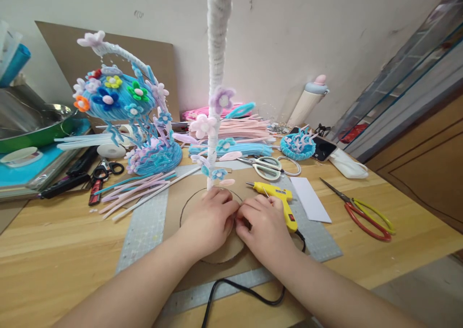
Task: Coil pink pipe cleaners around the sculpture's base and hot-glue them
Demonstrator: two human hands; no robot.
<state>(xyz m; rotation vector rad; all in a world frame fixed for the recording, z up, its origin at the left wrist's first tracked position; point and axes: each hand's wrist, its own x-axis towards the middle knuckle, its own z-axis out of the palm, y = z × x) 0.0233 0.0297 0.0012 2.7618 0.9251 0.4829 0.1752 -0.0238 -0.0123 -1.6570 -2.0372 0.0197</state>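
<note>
My left hand (211,222) and my right hand (265,224) meet low over a brown cardboard sheet (177,270) with a drawn circle. Fingers of both are curled in and pinched together; whatever they hold is hidden. Just behind my left hand rises a tall white fuzzy-wrapped stem (217,48), its foot partly covered by that hand. Along it sit a purple pipe-cleaner flower (222,100), a pink flower (202,125) and smaller blue flowers (219,174). A yellow glue gun (289,205) lies right beside my right hand, its black cord (249,294) looping in front.
A blue flowered pipe-cleaner lamp-like piece (119,96) stands at left. Bundles of pipe cleaners (238,128) lie behind. Around are white-handled scissors (267,168), red-and-yellow-handled scissors (365,217), black scissors (108,169), a blue coiled piece (298,144), a phone (323,148) and a bottle (307,101).
</note>
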